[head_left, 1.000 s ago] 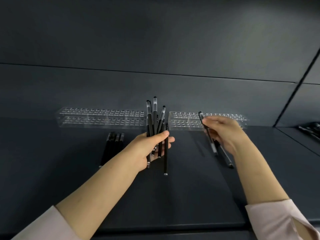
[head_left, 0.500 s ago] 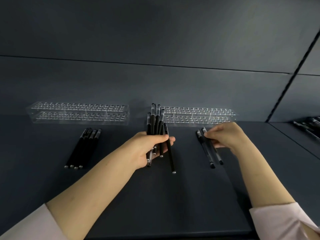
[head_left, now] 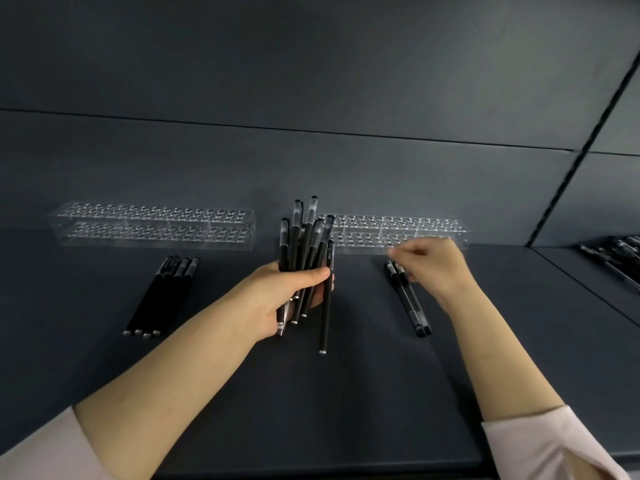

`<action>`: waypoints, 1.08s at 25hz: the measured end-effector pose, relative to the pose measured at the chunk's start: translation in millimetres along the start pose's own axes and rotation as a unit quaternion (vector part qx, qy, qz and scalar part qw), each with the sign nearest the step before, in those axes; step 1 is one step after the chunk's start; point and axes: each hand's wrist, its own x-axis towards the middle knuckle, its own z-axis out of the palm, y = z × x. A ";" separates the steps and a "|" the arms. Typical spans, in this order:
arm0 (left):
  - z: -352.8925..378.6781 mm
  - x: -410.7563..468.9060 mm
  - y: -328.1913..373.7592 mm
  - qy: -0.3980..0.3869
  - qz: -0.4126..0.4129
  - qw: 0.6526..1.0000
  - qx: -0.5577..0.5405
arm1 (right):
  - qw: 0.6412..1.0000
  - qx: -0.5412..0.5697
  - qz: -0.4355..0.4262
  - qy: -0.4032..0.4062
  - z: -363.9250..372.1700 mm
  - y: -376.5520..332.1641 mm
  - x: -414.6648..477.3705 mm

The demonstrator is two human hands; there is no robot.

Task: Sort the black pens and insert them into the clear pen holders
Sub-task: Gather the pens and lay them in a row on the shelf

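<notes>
— Why do we keep so many pens in one hand?

— Our left hand (head_left: 294, 289) grips the bundle of black pens (head_left: 304, 244) upright, with the fingers curled round its middle. This way the caps spread like a fan and we can compare them. One low pen (head_left: 325, 306) at the right edge hangs below the others; we think it may slip out.

— And our right hand (head_left: 433, 268)?

— It is over the pair of pens (head_left: 410, 306) lying on the worktop (head_left: 346, 393), just in front of the right holder (head_left: 398, 230). The hand is blurred. Its fingers look bent, but we cannot tell if they pinch something or only touch.

— What is the other group?

— A few pens, the left pile (head_left: 162, 296), lie side by side before the left holder (head_left: 152, 225), well apart from the pair. We judge that each pile waits near its own holder. We see no pen standing in either holder, so the inserting is not yet begun.
</notes>
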 end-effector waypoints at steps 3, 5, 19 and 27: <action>-9.8 -10.2 5.0 -0.012 -0.002 1.000 0.011 | 0.976 0.161 0.015 -0.148 26.0 -32.5 -16.6; -20.5 -16.2 8.6 -0.009 -0.004 1.000 0.014 | 0.953 0.211 0.035 -0.213 46.3 -50.3 -24.4; -192.4 -38.7 49.7 0.050 -0.001 0.995 -0.082 | 0.959 0.203 0.125 -0.151 191.2 -116.5 -27.8; -228.3 -35.2 48.0 0.056 0.027 0.994 -0.092 | 0.985 0.062 0.104 -0.121 238.1 -121.5 -22.8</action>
